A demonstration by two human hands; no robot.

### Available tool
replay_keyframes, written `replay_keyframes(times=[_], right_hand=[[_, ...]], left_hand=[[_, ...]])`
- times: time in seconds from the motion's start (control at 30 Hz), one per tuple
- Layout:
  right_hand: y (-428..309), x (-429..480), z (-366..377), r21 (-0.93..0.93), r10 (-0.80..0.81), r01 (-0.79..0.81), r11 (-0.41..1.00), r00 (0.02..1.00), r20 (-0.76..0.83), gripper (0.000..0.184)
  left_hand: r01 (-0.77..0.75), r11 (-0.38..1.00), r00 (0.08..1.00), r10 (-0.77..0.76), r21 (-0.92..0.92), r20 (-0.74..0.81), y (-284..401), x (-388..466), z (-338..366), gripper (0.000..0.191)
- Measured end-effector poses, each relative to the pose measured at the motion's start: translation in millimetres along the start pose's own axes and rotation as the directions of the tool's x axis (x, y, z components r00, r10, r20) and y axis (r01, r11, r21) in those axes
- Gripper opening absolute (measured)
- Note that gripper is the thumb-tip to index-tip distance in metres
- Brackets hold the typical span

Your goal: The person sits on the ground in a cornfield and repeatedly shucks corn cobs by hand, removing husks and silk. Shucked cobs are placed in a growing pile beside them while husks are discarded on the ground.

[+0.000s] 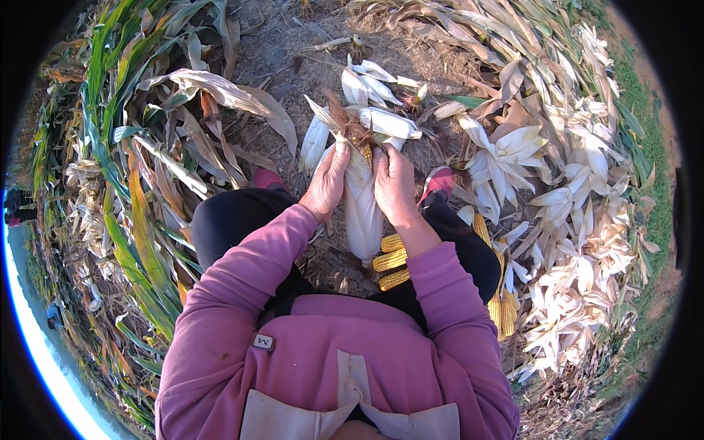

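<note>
An ear of corn in its pale husk [363, 212] is held in front of me between both hands. Its tip points away from me, and the husk is parted there, baring some yellow kernels [363, 149] under brown silk [352, 124]. My left hand [328, 179] grips the husk's left side, thumb near the opening. My right hand [394, 181] grips the right side, fingers at the bared kernels. The lower husk still wraps the ear. Several husked yellow ears [391, 259] lie below my right forearm, partly hidden by it.
Dry and green corn stalks [148, 165] lie heaped on the left. Loose husks [572, 291] pile up on the right, beside more bare ears [503, 313]. Empty husks [366, 85] and cut stubble [357, 47] dot the soil ahead. Two people appear small at the far left edge.
</note>
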State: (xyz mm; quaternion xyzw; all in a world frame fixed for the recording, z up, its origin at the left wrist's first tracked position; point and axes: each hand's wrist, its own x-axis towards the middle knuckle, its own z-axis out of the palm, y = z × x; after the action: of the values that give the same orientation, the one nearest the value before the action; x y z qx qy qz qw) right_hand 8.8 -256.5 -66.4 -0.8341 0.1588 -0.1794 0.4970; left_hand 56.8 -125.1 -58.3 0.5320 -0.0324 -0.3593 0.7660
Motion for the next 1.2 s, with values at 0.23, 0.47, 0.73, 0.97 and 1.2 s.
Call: replay_keyframes(times=[0.23, 0.47, 0.73, 0.97, 1.2], right_hand=[[8, -3, 14, 0.468, 0.171, -0.188, 0.863, 0.982, 0.079, 0.031], [14, -2, 11, 0.439, 0.243, -0.259, 0.860, 0.965, 0.094, 0.036], [-8, 3, -10, 0.900, 0.330, -0.337, 0.277, 0.913, 0.240, 0.033], [-37, 1, -46, 0.823, -0.130, -0.561, -0.095, 0.826, 0.548, 0.039], [-2, -3, -92, 0.942, 0.567, -0.333, 0.045, 0.785, 0.251, 0.030]], left_hand=[[-0.105, 0.994, 0.994, 0.106, -0.036, 0.028, 1, 2, 4, 0.074], [-0.096, 0.995, 0.995, 0.095, -0.032, -0.010, 11, 1, 6, 0.061], [-0.114, 0.946, 0.980, 0.058, -0.304, -0.188, 14, 9, 4, 0.042], [-0.100, 0.961, 0.953, 0.018, -0.258, -0.302, 27, 32, -8, 0.043], [-0.488, 0.862, 0.775, 0.354, -0.139, -0.524, 132, 66, -52, 0.043]])
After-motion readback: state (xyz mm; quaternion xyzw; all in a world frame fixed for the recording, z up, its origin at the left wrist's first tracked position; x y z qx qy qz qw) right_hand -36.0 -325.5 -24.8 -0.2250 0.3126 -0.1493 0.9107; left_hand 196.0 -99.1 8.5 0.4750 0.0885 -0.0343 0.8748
